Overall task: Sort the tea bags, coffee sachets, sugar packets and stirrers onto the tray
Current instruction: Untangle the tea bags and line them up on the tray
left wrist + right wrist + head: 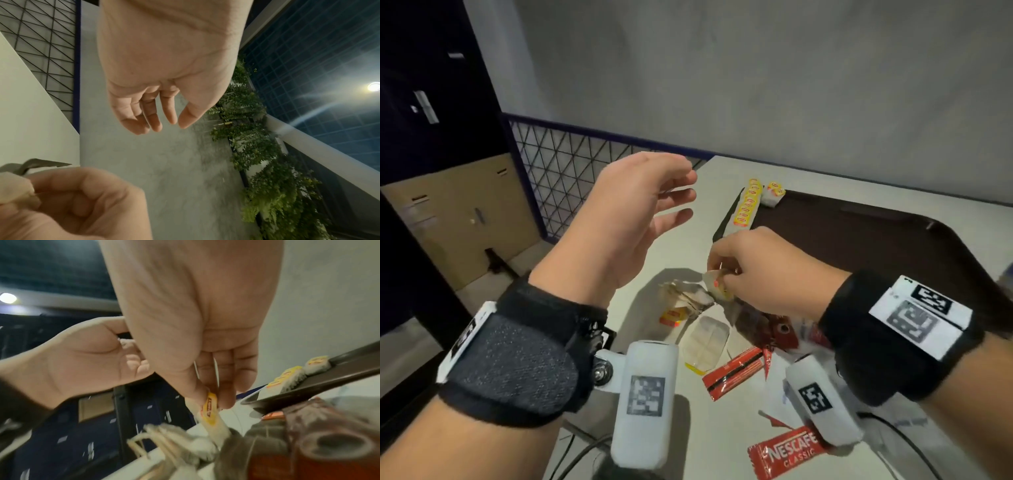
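My right hand (760, 270) is down over the white desk (640, 260), and its fingers (224, 395) are pinching a white paper tea bag with a yellow-and-red label (211, 412) by its top end, so the bag hangs just above the pile. My left hand (626, 219) hangs in the air to the left of it holding nothing, fingers (154, 116) loose and a little curled, palm turned toward the right hand. Right below the pinched bag there's a messy clump of more white tea bags with strings and yellow tags (685, 301), and nearer to me a clear plastic wrapper with a yellow edge (707, 342) lies flat. Beside that are two long red coffee sachets: one plain red with a black stripe (732, 371) and one marked Nescafe Classic (787, 450) near the desk's front edge. There's some more red and white packaging under my right wrist, but it's too hidden to say what it is. The dark brown plastic tray (859, 240) sits on the right side of the desk, and along its far left edge a neat row of yellow-labelled tea bags (748, 205) is already lined up, with one more tea bag (774, 193) just beyond the row at the corner.
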Action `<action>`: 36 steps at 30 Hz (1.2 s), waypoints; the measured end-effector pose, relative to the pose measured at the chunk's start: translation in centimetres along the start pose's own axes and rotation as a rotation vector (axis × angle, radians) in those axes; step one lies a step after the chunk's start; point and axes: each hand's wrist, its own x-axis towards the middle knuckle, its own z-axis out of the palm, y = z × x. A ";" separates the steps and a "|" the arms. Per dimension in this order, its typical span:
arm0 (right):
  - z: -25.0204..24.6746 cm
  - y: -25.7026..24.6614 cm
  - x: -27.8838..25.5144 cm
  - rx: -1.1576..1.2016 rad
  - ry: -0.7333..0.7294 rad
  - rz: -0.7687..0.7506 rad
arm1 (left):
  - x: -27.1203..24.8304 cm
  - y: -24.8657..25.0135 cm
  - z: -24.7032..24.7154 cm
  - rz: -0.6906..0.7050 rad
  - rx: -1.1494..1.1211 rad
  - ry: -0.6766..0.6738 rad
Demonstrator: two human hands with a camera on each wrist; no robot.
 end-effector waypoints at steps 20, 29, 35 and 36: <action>-11.0 7.7 -6.6 0.556 0.420 0.132 | 1.9 -3.8 10.8 -0.115 -0.037 -0.532; -10.9 7.8 -6.2 0.588 0.365 0.120 | 1.8 -4.8 11.1 -0.039 -0.017 -0.379; -10.6 6.9 -5.8 0.588 0.338 0.108 | 1.8 -5.0 11.1 0.064 0.025 -0.347; -10.6 6.7 -5.8 0.585 0.340 0.110 | 1.8 -5.1 11.2 0.080 0.026 -0.337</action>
